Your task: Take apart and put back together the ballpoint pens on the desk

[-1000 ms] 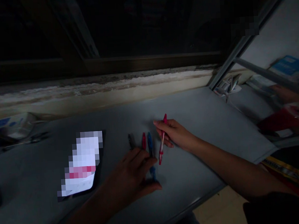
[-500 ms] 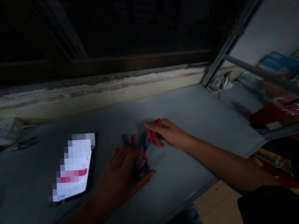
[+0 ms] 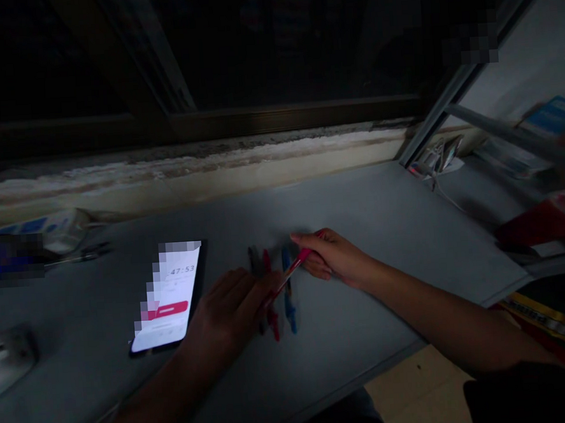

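The right hand [image 3: 336, 257] pinches a red ballpoint pen [image 3: 291, 272] between thumb and fingers, holding it tilted just above the counter [image 3: 358, 197], its lower end reaching the left hand [image 3: 231, 307]. Compared with the earlier view, the right hand has drawn back to the right and the held pen lies flatter, no longer slanting steeply across the left hand. The left hand lies with its fingers loosely spread, holding nothing visible, over a black pen [image 3: 256, 283] and a second red pen [image 3: 271, 301]. A blue pen [image 3: 288, 294] lies just right of these two, uncovered, with all three roughly parallel. Left of the pens, a smartphone [image 3: 167, 295] lies lit, its partly blurred screen showing digits and a red bar. Farther right of the pens are a blue packet [image 3: 554, 115] and a red bag [image 3: 536, 221].
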The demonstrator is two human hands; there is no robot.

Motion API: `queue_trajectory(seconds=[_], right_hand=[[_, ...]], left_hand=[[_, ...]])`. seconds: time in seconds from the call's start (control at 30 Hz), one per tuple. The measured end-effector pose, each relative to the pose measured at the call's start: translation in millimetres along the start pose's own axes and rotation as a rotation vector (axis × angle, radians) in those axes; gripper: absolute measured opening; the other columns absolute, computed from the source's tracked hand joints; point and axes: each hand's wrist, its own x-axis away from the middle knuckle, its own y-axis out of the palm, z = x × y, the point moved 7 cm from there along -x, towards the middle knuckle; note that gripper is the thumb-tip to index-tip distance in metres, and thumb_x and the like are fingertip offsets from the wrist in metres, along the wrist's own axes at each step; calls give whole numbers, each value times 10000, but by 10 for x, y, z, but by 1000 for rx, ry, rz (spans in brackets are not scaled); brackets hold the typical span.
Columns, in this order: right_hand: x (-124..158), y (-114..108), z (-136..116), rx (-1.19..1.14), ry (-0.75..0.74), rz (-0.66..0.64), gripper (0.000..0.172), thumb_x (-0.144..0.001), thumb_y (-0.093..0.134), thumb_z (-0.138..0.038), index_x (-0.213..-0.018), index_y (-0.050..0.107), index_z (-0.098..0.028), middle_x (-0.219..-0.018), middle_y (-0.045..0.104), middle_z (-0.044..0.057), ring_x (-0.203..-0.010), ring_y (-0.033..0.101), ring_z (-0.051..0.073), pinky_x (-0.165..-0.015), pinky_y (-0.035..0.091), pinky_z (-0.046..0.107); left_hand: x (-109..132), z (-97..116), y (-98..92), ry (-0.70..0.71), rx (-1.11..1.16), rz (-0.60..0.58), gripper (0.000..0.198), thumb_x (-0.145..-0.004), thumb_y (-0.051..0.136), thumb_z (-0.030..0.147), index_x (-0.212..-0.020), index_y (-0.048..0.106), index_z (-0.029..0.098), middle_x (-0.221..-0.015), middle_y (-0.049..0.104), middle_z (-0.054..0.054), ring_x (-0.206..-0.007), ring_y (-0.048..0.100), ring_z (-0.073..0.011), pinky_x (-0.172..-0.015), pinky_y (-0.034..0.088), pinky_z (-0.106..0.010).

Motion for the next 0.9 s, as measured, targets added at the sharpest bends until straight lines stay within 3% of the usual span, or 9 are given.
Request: queue_trajectory(seconds=[0.07, 0.2, 0.3, 0.5, 0.63, 0.7, 0.9], right_hand=[[30, 46, 35, 7, 32, -9, 650, -925, 635, -559, -439, 349, -234, -355, 323, -85, -321, 318, 61, -417, 240, 281], [74, 53, 11, -38, -23, 73, 643, -958, 602, -536, -449, 356, -229, -367, 332, -78, -329, 314, 61, -411, 239, 277], [78, 41, 17, -58, -28, 103, 643, -972, 582, -525, -442, 377, -224, -357, 356, -66, -324, 324, 63, -406, 250, 271], [64, 106, 114, -95, 56, -52, 596, -947, 580, -446, -447, 336, -234, -359, 300, -83, -299, 284, 62, -371, 212, 267], [67, 61, 23, 90, -74, -88, 606, -975, 570, -503, -485, 342, -228, -402, 313, -85, -354, 312, 59, -410, 256, 255], [89, 56, -63, 234, -157, -125, 562, -983, 581, -513, -537, 436, -204, -460, 401, -66, -433, 373, 67, -472, 316, 247], [201, 43, -282, 422, -230, -181, 327, -921, 724, -416, -775, 543, -186, -657, 458, -57, -578, 408, 81, -522, 322, 221]], left_hand=[[-4, 39, -33, 19, -4, -4, 156, -1069, 485, 157, -1096, 636, 129, -787, 646, -40, -700, 592, -190, -660, 501, -326], [-16, 94, -45, -18, -8, -35, 266, -1035, 600, 209, -1282, 593, 111, -840, 679, -43, -731, 618, -192, -667, 508, -327], [-12, 70, -34, -59, -2, -50, 260, -1045, 573, 184, -1296, 590, 116, -821, 666, -32, -716, 611, -185, -639, 489, -312], [22, 23, -14, -102, 63, -60, 184, -1078, 487, 230, -1055, 647, 143, -785, 644, -33, -699, 595, -189, -603, 472, -299], [67, -84, 104, -329, 360, -120, 287, -1100, 419, 264, -957, 644, 159, -801, 647, -25, -691, 624, -147, -615, 490, -251], [90, -129, 176, -407, 483, -164, 344, -1105, 389, 267, -874, 624, 169, -751, 637, -9, -659, 617, -132, -600, 471, -238], [146, -235, 242, -514, 661, -213, 425, -1103, 355, 340, -805, 610, 175, -712, 628, -9, -619, 591, -129, -597, 446, -250]])
